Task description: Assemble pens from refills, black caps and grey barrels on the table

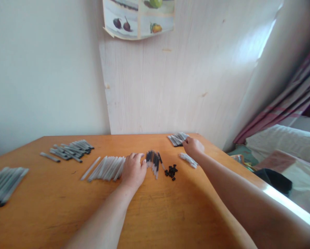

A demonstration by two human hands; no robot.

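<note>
My left hand (134,169) rests on the table, thumb apart from its bent fingers, with nothing visible in it. Beside it on the left lies a row of white translucent pen barrels (106,167). To its right are ink refills (153,160) with dark ink and pale ends. At the back right, my right hand (193,147) has its fingers pinched on the end of a pen at the pile of black-tipped pens (177,139). Small white pieces (188,159) lie just below that hand. Small black plugs (171,171) form a heap between the refills and the white pieces.
Further black-tipped pens (73,150) lie in a loose pile at the back left, and another group (6,185) sits at the left edge. The wooden table (155,214) meets a wall behind. Right of the table are a dark object (274,180) and bedding (300,148).
</note>
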